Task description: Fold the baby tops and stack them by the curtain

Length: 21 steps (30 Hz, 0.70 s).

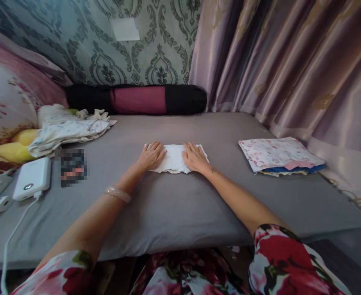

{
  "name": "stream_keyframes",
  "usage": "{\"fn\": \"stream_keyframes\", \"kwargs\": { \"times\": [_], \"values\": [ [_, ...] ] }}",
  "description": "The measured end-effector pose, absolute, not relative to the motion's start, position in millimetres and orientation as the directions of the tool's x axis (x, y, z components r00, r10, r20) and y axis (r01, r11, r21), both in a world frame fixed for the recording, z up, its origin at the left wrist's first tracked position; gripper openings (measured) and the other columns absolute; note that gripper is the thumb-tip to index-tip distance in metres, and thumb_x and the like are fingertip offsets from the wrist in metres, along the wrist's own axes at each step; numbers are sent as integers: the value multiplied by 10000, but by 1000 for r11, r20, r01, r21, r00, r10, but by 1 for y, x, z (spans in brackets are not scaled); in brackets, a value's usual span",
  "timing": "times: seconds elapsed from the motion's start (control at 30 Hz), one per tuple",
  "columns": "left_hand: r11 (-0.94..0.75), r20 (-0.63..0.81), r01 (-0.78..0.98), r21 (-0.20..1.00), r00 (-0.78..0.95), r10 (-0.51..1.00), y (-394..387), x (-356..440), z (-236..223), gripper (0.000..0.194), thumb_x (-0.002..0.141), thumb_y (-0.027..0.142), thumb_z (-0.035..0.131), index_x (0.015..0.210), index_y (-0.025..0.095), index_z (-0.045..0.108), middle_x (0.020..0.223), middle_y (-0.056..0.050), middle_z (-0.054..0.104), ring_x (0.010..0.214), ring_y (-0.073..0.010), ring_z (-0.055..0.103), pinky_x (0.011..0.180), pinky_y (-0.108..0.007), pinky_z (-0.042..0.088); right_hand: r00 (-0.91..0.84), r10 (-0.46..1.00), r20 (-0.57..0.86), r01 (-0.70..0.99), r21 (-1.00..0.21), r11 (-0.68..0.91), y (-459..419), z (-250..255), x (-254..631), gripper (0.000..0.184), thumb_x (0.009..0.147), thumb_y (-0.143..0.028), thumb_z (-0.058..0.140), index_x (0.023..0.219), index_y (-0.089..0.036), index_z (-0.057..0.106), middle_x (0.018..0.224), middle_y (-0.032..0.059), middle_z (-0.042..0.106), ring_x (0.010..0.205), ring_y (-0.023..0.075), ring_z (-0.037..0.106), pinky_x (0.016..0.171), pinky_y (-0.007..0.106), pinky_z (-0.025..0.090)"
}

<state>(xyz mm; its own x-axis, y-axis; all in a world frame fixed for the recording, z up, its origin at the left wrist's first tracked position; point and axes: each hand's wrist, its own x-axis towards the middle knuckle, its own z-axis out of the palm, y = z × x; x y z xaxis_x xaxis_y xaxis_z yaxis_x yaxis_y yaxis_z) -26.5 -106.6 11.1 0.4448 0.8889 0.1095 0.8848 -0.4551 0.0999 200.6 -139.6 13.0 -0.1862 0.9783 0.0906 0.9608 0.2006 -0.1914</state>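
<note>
Left grip (152, 156), right grip (195, 157) flat on white cloth (174, 157); grey sheet (180, 209) beneath.

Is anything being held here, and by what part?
Nothing appears gripped: the left hand and right hand lie flat on the white cloth, one at each side.

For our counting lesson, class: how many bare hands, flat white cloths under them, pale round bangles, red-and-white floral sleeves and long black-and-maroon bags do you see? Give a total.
Bare hands (left hand, right hand): 2
White cloth: 1
Bangle: 1
Floral sleeves (left sleeve, right sleeve): 2
Long bag: 1
Total: 7
</note>
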Motion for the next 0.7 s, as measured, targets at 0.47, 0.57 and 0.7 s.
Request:
{"fn": "stream_keyframes", "kwargs": {
  "times": [0.47, 0.57, 0.7],
  "values": [
    [-449, 95, 890, 85, 441, 892, -107, -25, -1, 571, 1006, 454, 182, 1447, 169, 405, 1511, -136, 421, 1422, -281, 333, 1161, -510, 230, -166, 981, 103, 966, -181, 183, -142, 3, 196, 554, 1013, -368, 268, 1495, -107, 351, 1535, 160, 372, 1437, 285, 284, 1177, 479, 149],
    [-412, 82, 905, 101, 405, 910, -110, -17, 6, 561, 1009, 439, 184, 1430, 152, 420, 1501, -145, 432, 1424, -290, 330, 1165, -558, 190, -150, 984, 99, 964, -205, 168, -140, 6, 191, 541, 1012, -358, 268, 1476, -104, 379, 1519, 170, 391, 1423, 298, 307, 1168, 518, 149],
    [-418, 111, 900, 124, 406, 907, -120, -1, 13, 554, 1012, 419, 192, 1443, 143, 403, 1524, -141, 403, 1443, -270, 301, 1178, -542, 173, -159, 978, 134, 954, -234, 187, -141, 9, 180, 533, 1013, -356, 261, 1472, -114, 385, 1519, 172, 388, 1424, 295, 302, 1164, 522, 151]
  ]
}}
